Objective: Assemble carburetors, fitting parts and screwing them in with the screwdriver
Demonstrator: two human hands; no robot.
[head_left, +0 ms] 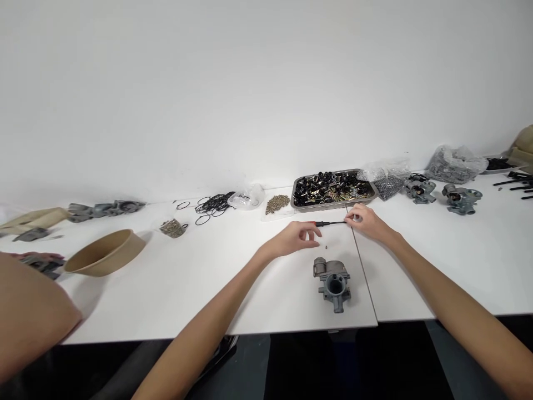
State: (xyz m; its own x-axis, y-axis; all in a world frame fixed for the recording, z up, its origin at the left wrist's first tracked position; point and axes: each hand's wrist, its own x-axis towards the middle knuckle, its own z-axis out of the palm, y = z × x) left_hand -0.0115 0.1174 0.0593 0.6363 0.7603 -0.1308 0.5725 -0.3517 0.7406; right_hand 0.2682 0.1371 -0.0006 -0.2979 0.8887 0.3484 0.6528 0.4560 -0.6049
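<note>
One slim screwdriver (pixel 320 224), red and black at the handle, lies crosswise between the two hands above the desk (pixel 258 289), its shaft pointing right. The right hand (pixel 364 220) has a narrow grip, thumb and fingertips pinched together at the shaft's tip. The left hand (pixel 296 238) is at the handle end with curled fingers and a gap before the thumb; I cannot tell whether its grip actually holds the handle.

Just below the screwdriver, a tiny dark part (pixel 326 246) sits on the desk. Nearer the person stands a grey metal casting (pixel 335 284) with a round bore, near the seam between two desk sections.

Behind the hands, a metal tray (pixel 333 206) is full of black and brass-coloured fittings. Left of it come a heap of small brass-coloured pieces (pixel 277 204), a clear plastic bag (pixel 247 197) and a tangle of black rings (pixel 214 204). Right of the tray are a bag of dark small parts (pixel 388 186), two more castings (pixel 461 199) and a bulging clear bag (pixel 453 165). At far left, another person's arm (pixel 33 311) reaches in beside a tan bowl-like container (pixel 106 255).
</note>
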